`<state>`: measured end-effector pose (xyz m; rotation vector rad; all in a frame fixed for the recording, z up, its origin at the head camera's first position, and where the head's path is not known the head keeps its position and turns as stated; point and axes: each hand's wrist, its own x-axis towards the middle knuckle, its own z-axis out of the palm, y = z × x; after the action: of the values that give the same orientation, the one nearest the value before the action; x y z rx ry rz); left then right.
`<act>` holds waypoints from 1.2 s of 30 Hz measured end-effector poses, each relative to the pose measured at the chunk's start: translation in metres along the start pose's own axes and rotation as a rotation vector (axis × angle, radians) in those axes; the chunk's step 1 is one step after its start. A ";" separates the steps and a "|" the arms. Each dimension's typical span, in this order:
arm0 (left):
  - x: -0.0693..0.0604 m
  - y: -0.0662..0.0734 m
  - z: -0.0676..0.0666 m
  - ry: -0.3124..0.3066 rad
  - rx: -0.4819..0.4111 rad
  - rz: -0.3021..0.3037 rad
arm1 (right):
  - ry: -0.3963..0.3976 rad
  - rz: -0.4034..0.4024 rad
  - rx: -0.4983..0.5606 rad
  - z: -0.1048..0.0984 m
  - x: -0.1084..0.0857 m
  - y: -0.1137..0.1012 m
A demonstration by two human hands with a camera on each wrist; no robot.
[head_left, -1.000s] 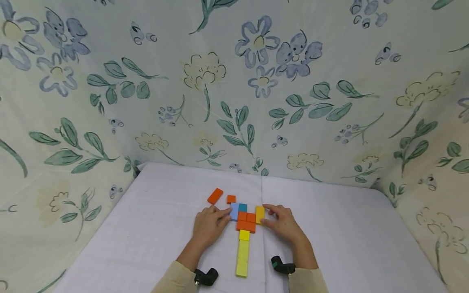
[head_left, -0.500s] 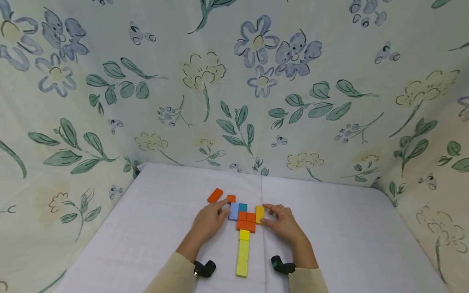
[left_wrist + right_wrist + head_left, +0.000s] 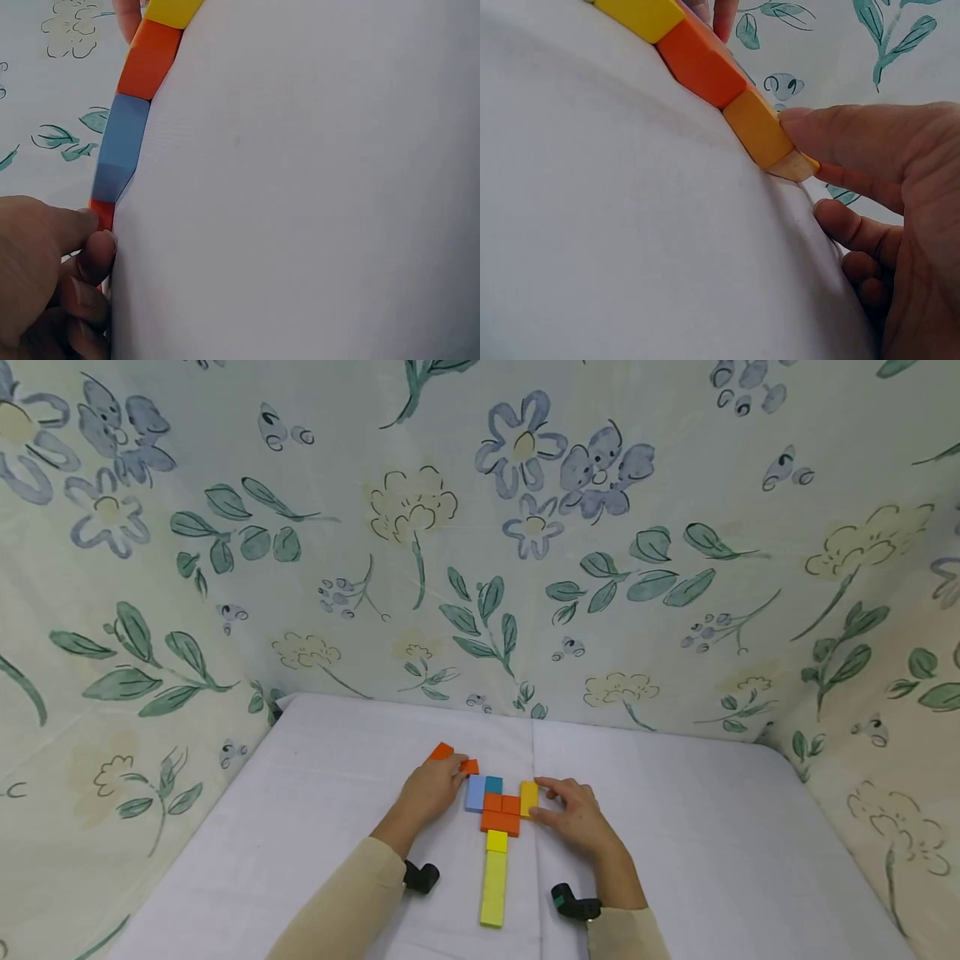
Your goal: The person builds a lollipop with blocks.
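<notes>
In the head view my left hand [image 3: 429,792] pinches a small orange block [image 3: 471,767] between thumb and fingers, above the arrangement's upper left. The left wrist view shows the thumb against this orange block [image 3: 103,213], beside the blue block [image 3: 122,146]. My right hand [image 3: 579,812] holds the amber block [image 3: 528,799] by its two ends, thumb near and index finger far. This block touches the orange ones on its left. Within the flat arrangement lie a light-blue block [image 3: 476,793], a teal block [image 3: 492,785], several orange blocks [image 3: 499,822] and a yellow stem [image 3: 492,889].
Another orange rectangular block [image 3: 442,750] lies partly hidden behind the left hand. White cloth [image 3: 712,852] covers the table, and a floral curtain [image 3: 480,568] stands behind it. Each wrist wears a black camera mount [image 3: 573,903].
My left hand has left the light-blue block's side, moved up and away, and taken hold of the small orange block, which now sits tilted. The right hand stays at the amber block.
</notes>
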<state>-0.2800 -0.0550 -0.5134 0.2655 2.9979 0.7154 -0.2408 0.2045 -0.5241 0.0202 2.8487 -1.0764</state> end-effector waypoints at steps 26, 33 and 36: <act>-0.007 -0.017 -0.015 -0.162 -0.028 0.001 | 0.005 0.016 0.023 0.003 -0.003 -0.001; -0.007 -0.019 -0.021 -0.145 -0.064 -0.004 | 0.008 0.016 0.018 0.002 -0.003 -0.002; -0.006 -0.021 -0.021 -0.142 -0.075 0.007 | 0.004 0.024 0.021 0.001 -0.003 -0.002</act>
<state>-0.2790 -0.0839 -0.5043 0.3097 2.8308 0.7732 -0.2382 0.2024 -0.5232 0.0582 2.8338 -1.1024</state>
